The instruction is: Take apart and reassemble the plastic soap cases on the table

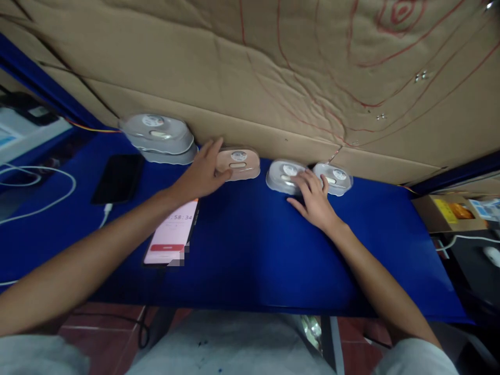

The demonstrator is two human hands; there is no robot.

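My left hand [203, 171] is at the left end of a peach oval box [247, 166] with a transparent lid and a round label. Its fingers are spread, with the thumb by the box's front side. Over the right part of a grey box [279, 178] of the same shape lies my right hand [314, 200], fingertips on the lid and thumb held apart. Another grey box [339, 179] stands just right of those fingers. Farther left, a stack of grey boxes [156, 136] rests against the cardboard. Both hands are open.
A cardboard panel [187, 67] with red drawn lines rises behind the blue table [242, 250]. Under my left forearm lies a lit phone [167, 239]; a dark phone [118, 178] with a white cable is farther left. An open carton [449, 212] stands at right.
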